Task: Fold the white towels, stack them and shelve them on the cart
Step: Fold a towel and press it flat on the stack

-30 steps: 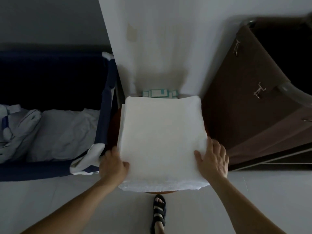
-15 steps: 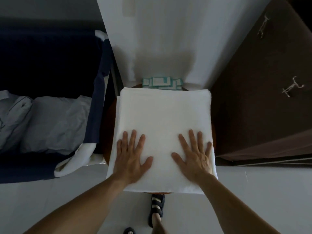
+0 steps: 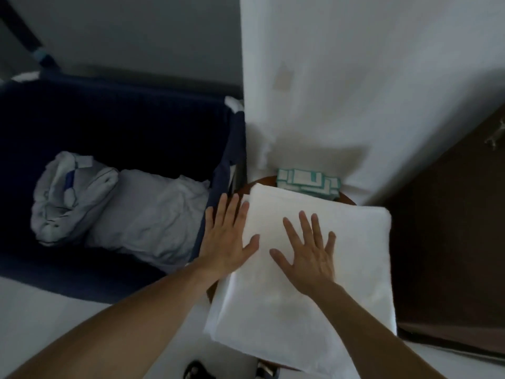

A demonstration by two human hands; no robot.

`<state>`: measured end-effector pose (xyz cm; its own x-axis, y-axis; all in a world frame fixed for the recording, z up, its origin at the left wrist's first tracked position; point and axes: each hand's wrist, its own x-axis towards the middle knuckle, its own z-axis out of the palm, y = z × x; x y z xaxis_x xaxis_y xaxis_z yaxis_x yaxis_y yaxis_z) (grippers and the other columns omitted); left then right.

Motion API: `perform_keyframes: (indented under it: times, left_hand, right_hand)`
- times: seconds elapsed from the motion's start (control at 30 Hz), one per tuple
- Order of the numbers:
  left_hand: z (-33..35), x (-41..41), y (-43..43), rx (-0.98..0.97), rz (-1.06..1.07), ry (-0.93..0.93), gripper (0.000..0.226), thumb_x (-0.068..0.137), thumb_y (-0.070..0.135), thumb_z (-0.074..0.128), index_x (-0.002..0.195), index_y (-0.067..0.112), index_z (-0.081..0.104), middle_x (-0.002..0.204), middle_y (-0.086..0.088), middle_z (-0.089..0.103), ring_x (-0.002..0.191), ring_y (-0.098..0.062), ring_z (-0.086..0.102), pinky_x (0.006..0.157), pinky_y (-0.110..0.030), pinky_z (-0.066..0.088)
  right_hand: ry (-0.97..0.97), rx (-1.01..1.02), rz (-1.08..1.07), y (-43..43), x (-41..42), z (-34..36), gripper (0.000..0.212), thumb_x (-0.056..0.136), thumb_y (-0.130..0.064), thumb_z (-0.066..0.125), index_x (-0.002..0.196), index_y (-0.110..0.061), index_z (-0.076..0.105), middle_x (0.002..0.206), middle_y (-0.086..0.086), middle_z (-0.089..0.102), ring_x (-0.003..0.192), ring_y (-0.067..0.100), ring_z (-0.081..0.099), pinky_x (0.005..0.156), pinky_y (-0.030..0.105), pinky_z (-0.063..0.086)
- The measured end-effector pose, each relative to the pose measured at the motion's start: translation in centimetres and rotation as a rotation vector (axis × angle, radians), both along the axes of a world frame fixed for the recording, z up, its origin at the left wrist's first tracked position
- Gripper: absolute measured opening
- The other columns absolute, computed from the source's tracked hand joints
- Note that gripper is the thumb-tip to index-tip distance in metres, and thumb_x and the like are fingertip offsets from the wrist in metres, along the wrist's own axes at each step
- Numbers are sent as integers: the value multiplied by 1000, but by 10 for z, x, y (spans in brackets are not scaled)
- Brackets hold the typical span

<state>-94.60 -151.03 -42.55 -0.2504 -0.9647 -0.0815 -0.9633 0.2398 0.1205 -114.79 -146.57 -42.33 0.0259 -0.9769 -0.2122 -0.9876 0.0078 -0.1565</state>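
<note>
A right hand [image 3: 308,255] lies flat, fingers spread and holding nothing, on top of a thick folded white towel [image 3: 355,258]. A left hand [image 3: 226,242], equally flat and empty, rests over the towel's left edge. The towel covers a round brown wooden table [image 3: 348,200]. Teal-and-white packets [image 3: 308,183] sit at the table's far rim. To the left, crumpled pale linen [image 3: 153,222] lies in a dark blue fabric bin [image 3: 109,119].
</note>
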Motion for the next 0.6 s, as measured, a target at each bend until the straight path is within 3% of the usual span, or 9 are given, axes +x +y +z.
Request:
perform_keyframes:
  times: [0.17, 0.27, 0.37, 0.6]
  left_hand:
    - [6, 93, -32, -12, 72, -23, 87, 87, 70, 11, 157, 23, -10, 165, -7, -15, 150, -28, -19, 121, -51, -9]
    - [-6, 159, -52, 28, 141, -47, 93, 81, 72, 6, 158, 21, -6, 165, -9, -11, 152, -31, -12, 121, -52, -6]
    - [-25, 220, -80, 79, 192, -69, 98, 75, 75, -2, 157, 22, -11, 165, -6, -16, 151, -30, -17, 122, -52, -7]
    - [-106, 337, -158, 169, 220, -8, 98, 76, 75, -1, 158, 21, -3, 166, -6, -7, 152, -30, -11, 121, -53, -3]
  right_hand:
    - [-74, -61, 132, -57, 64, 27, 84, 81, -83, -1, 154, -41, -11, 162, -2, -26, 146, 25, -30, 118, 62, -5]
    - [-100, -108, 221, -93, 118, 34, 80, 87, -80, 12, 155, -40, -7, 164, -1, -20, 148, 25, -27, 118, 62, -4]
    - [-147, -171, 289, -127, 183, 30, 79, 90, -75, 26, 156, -38, 7, 166, 1, -5, 151, 25, -17, 116, 62, 0]
    - [-119, 164, 315, -215, 318, -60, 84, 91, -75, 29, 155, -38, -9, 162, -3, -26, 147, 24, -26, 114, 63, -9]
